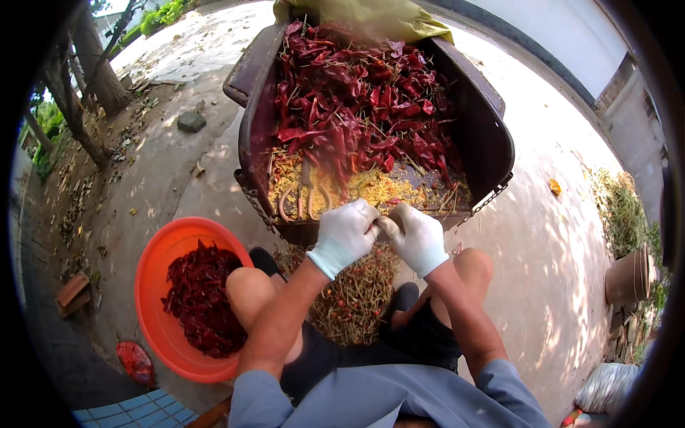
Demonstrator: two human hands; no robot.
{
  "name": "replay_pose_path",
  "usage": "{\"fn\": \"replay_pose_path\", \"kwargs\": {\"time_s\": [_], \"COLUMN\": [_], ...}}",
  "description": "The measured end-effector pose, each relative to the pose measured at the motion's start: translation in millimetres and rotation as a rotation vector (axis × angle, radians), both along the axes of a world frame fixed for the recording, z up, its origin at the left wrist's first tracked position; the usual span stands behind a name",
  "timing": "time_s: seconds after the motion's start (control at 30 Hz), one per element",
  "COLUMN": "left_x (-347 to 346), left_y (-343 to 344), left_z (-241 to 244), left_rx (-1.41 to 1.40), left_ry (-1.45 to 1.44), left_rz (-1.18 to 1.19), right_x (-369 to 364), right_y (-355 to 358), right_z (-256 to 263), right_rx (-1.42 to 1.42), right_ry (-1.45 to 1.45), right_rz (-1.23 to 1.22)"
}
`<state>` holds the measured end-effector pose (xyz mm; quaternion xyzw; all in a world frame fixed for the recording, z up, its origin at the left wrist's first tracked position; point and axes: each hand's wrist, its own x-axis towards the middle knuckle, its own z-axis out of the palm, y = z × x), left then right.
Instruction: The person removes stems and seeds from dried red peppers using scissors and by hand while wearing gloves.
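Observation:
White knit gloves cover my left hand (349, 227) and my right hand (415, 227), which meet fingertip to fingertip just above the near edge of a dark metal cart bed (484, 131). A bit of a dried red chili pepper (369, 229) shows in my left fingers; the gloves hide most of it. My right thumb and fingers pinch at the same spot. Beyond the hands, a heap of dried red chili peppers (358, 101) fills the bed. Yellow chili seeds (382, 186) coat its near floor, where a pair of scissors (305, 192) lies left of my hands.
An orange plastic basin (152, 315) holding dark red chili pods (206, 299) stands beside my left knee. Stems and scraps (350, 299) lie piled between my feet. Chains (256, 206) hang at the cart's corners. A stone (191, 122) and tree trunks (96, 64) are farther left.

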<state>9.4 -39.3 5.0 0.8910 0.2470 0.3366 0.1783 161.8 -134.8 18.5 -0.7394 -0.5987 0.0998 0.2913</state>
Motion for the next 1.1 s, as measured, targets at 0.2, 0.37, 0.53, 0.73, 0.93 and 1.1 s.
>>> {"fn": "replay_pose_path", "kwargs": {"time_s": [0.2,0.37,0.53,0.73,0.93,1.1], "left_x": [-1,-1,-1,-18,-25,-32], "left_y": [2,0,5,32,45,42], "left_z": [-4,0,-3,2,6,12], "left_rx": [0.007,-0.223,-0.459,-1.093,-1.208,-1.273], "left_ry": [-0.020,-0.081,-0.306,-0.764,-0.858,-0.744], "left_rz": [-0.004,0.043,-0.020,-0.086,-0.100,-0.014], "right_x": [-9,-5,9,45,52,57], "right_y": [7,20,39,37,60,120], "right_z": [5,-8,-8,-20,-24,-53], "right_rx": [0.094,0.203,-0.037,-0.061,-0.158,0.205], "right_ry": [-0.318,-0.088,1.635,0.740,-0.039,-0.343], "right_rz": [0.005,-0.041,-0.377,-0.056,-0.011,-0.005]}}
